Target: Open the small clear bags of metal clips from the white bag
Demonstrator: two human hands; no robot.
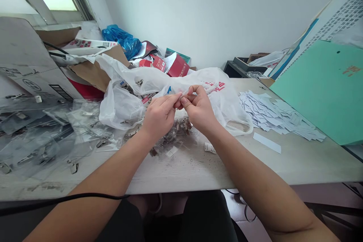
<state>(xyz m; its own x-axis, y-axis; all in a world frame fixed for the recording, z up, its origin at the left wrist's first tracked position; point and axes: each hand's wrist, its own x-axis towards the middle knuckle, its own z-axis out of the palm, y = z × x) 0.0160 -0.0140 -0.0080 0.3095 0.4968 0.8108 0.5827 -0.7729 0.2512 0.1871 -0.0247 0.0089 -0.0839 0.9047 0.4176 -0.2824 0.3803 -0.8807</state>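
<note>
My left hand (161,113) and my right hand (200,107) meet over the middle of the table, fingertips pinched together. Between them is a small clear plastic piece (183,95), mostly covered by the fingers, its exact kind too small to make out. Behind both hands spreads a white plastic bag (121,107) with red print, and metal clips show inside it. Just below the hands lies a heap of metal badge clips (171,132) with clear plastic bits. A small printed paper label (209,147) rests by my right wrist.
Clear plastic badge sleeves with clips (42,147) cover the table's left side. At right lie a pile of white paper slips (263,111), a single slip (267,143) and a leaning green board (320,90). A cardboard box (36,64) stands at left; a black cable (85,195) crosses the front edge.
</note>
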